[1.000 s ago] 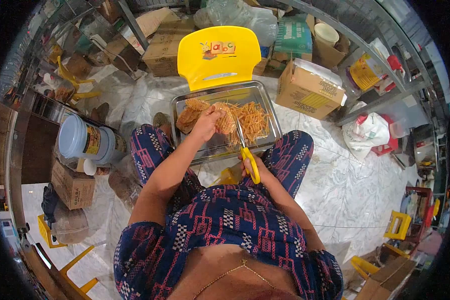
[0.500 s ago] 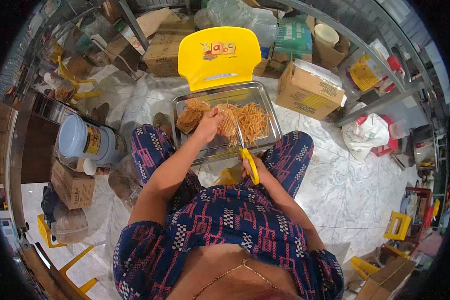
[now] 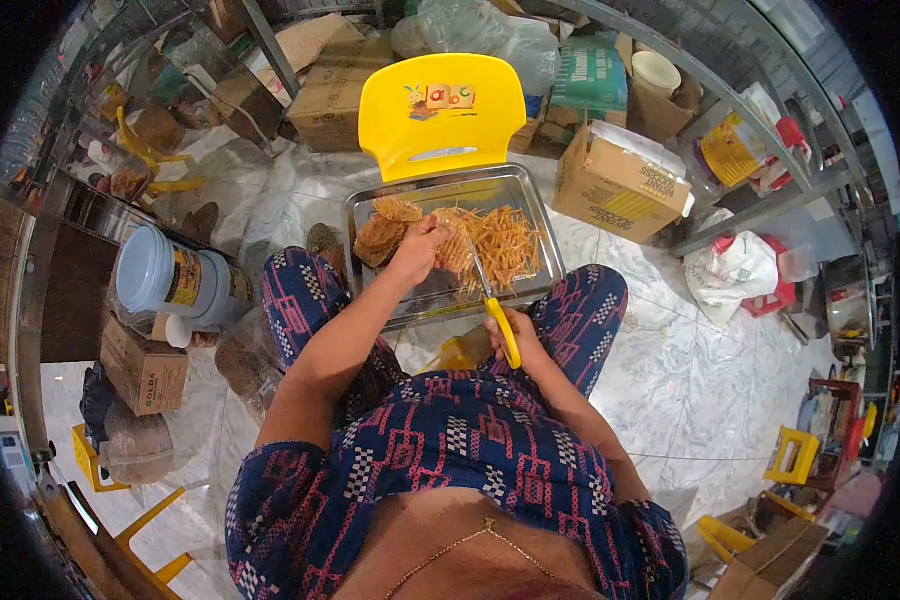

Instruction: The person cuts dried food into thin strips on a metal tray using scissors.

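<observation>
My left hand (image 3: 417, 250) pinches a thin orange-brown sheet (image 3: 456, 252) over a metal tray (image 3: 375, 300). My right hand (image 3: 518, 337) grips yellow-handled scissors (image 3: 506, 330), whose blades point up the tray against that sheet's right side. A heap of narrow cut strips (image 3: 507, 245) in the same colour lies on the tray's right half. More brown textured pieces (image 3: 378, 240) are stacked on the left, beside my left hand. What the sheets are made of I cannot tell.
Behind the tray stands a yellow chair back (image 3: 443, 110). Cardboard boxes (image 3: 622, 185) sit beyond it on the right. Pale blue buckets (image 3: 150, 270) are at the left, above another carton (image 3: 145, 370). A white bag (image 3: 725, 270) rests on the marble-patterned floor at the right.
The view has shifted very slightly. Both hands keep nearly the same place and hold, with the scissors still against the sheet.
</observation>
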Available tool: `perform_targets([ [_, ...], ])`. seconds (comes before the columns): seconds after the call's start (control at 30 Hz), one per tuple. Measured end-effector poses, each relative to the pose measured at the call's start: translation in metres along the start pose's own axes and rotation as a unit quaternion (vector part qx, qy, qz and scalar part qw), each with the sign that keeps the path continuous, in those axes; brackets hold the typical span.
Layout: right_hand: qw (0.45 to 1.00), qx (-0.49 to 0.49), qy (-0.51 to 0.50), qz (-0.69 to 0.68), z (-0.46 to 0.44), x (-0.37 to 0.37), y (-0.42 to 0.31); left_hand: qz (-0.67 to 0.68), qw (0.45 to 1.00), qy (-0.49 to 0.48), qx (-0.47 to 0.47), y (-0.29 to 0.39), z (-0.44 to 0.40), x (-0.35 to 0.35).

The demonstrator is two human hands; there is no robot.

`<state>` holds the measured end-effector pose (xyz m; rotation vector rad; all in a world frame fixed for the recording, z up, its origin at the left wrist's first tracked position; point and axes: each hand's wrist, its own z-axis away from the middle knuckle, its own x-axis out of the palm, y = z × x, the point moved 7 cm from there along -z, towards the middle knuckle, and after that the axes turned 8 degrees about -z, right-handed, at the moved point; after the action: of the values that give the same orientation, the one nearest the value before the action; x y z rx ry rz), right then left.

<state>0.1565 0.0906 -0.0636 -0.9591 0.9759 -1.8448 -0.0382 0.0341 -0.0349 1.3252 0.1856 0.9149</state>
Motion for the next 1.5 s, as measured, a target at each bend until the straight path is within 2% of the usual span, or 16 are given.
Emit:
perform_targets([
  [0.27,0.998,-0.051,-0.027,-0.019,-0.004,0.003,0.006,-0.046,0.999,-0.016,-0.022,-0.018,0.005,0.016],
  [0.33,0.997,-0.065,-0.018,-0.03,-0.001,0.005,0.0,-0.043,0.997,-0.028,-0.056,-0.023,0.008,0.017],
  [0.47,0.999,-0.046,-0.009,-0.003,-0.001,0.001,0.0,-0.018,0.999,-0.014,-0.035,-0.02,0.009,0.018],
  [0.53,1.0,-0.001,0.011,0.016,0.003,0.0,-0.005,-0.037,0.999,-0.009,-0.024,-0.022,0.006,0.014],
  [0.73,1.0,0.016,0.012,-0.023,0.001,-0.001,-0.002,-0.027,0.999,-0.004,-0.031,-0.016,0.012,0.018],
  [0.87,0.999,-0.03,-0.016,-0.018,-0.005,0.001,0.01,-0.04,0.999,-0.011,-0.019,-0.02,0.009,0.018],
  [0.93,0.998,-0.062,-0.013,-0.009,-0.006,0.0,0.007,-0.044,0.998,-0.044,-0.018,-0.024,0.01,0.026],
  [1.03,0.999,-0.053,-0.004,-0.007,-0.006,-0.001,0.008,-0.056,0.994,-0.055,-0.072,-0.023,0.016,0.027],
  [1.17,0.999,-0.018,0.01,-0.04,0.002,0.001,-0.004,-0.033,0.995,-0.066,-0.071,-0.028,0.013,0.026],
  [1.23,0.997,0.012,0.028,-0.069,0.006,0.001,-0.009,-0.05,0.996,-0.06,-0.036,-0.025,0.011,0.026],
  [1.33,0.998,0.014,0.05,-0.032,0.003,-0.003,-0.005,-0.039,0.996,-0.059,-0.044,-0.023,0.013,0.028],
  [1.5,0.999,-0.008,0.032,-0.033,0.004,-0.003,-0.009,-0.054,0.997,-0.045,-0.043,-0.026,0.012,0.024],
])
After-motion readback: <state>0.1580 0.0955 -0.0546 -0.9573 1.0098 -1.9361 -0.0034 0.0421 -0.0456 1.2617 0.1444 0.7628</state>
